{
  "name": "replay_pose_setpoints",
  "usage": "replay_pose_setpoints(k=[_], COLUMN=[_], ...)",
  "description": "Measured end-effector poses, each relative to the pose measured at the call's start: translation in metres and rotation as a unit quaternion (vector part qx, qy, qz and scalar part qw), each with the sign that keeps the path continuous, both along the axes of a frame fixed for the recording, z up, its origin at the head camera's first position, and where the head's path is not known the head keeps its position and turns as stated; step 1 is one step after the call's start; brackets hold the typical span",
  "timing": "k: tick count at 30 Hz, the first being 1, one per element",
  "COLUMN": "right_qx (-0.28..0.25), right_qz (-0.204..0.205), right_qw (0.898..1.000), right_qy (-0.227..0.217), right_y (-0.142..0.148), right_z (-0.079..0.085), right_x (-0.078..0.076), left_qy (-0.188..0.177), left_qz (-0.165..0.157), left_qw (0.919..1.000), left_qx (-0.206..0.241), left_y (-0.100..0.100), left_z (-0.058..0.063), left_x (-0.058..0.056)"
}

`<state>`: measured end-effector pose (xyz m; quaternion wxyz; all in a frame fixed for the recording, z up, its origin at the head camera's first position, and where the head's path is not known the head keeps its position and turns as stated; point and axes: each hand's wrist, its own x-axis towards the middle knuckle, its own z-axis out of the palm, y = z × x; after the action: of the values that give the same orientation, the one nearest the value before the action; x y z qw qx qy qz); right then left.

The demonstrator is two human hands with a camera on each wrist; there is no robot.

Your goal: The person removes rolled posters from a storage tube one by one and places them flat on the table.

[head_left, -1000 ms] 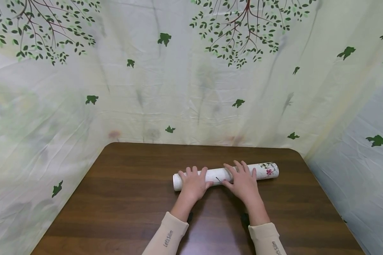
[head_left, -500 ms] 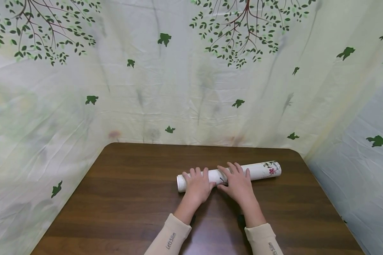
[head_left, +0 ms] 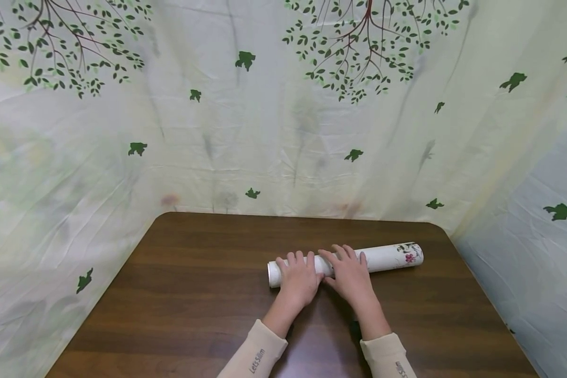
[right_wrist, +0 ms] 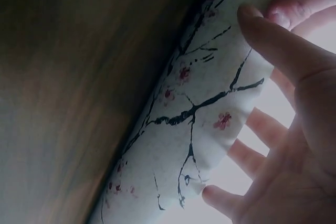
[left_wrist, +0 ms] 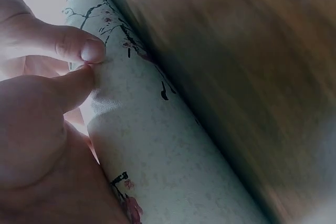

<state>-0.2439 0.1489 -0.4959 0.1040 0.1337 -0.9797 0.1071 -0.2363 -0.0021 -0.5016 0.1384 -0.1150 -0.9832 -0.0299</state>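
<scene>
A white roll of wallpaper [head_left: 387, 257], printed with dark branches and pink flowers, lies across the table and slants up slightly to the right. My left hand [head_left: 298, 283] grips it near its left end, thumb along the near side and fingers over the top. Close beside it, my right hand [head_left: 352, 281] rests on the middle of the roll with spread fingers. In the right wrist view those fingers [right_wrist: 249, 158] look fairly straight, their tips at the roll's edge. Both thumbs meet at the near side, as the left wrist view shows with the left thumb [left_wrist: 79, 85] against the paper.
The brown wooden table [head_left: 193, 294] has rounded far corners. Behind it and at both sides hangs a pale cloth [head_left: 283, 131] printed with green leaves and branches, right up to the table's far edge. Beige sleeves [head_left: 260, 349] cover both forearms.
The roll has shifted a little to the right together with my left hand. My right hand has slid left along it, so the two hands are now closer together.
</scene>
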Motion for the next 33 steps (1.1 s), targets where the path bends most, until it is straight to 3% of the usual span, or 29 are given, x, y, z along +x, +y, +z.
replay_pose_setpoints(k=[5, 11, 20, 25, 33], right_qx=[0.0, 0.002, 0.004, 0.007, 0.004], right_qz=[0.003, 0.002, 0.002, 0.0, -0.001], right_qw=[1.0, 1.0, 1.0, 1.0, 1.0], right_qy=[0.013, 0.021, 0.023, 0.024, 0.022], right_y=[-0.001, -0.003, -0.004, -0.003, -0.001], right_z=[-0.002, -0.001, 0.001, 0.001, 0.003], right_x=[0.003, 0.005, 0.005, 0.003, 0.002], left_qy=[-0.008, 0.016, 0.021, 0.007, 0.012], left_qz=[-0.002, -0.004, -0.007, -0.009, -0.017], left_qw=[1.0, 0.9999, 0.9997, 0.9999, 0.9996], left_qx=[-0.001, -0.001, -0.001, 0.001, 0.017], left_y=[0.002, 0.003, 0.002, 0.002, 0.002], left_z=[-0.006, -0.02, -0.015, -0.005, -0.003], left_x=[-0.002, -0.009, -0.007, -0.002, -0.001])
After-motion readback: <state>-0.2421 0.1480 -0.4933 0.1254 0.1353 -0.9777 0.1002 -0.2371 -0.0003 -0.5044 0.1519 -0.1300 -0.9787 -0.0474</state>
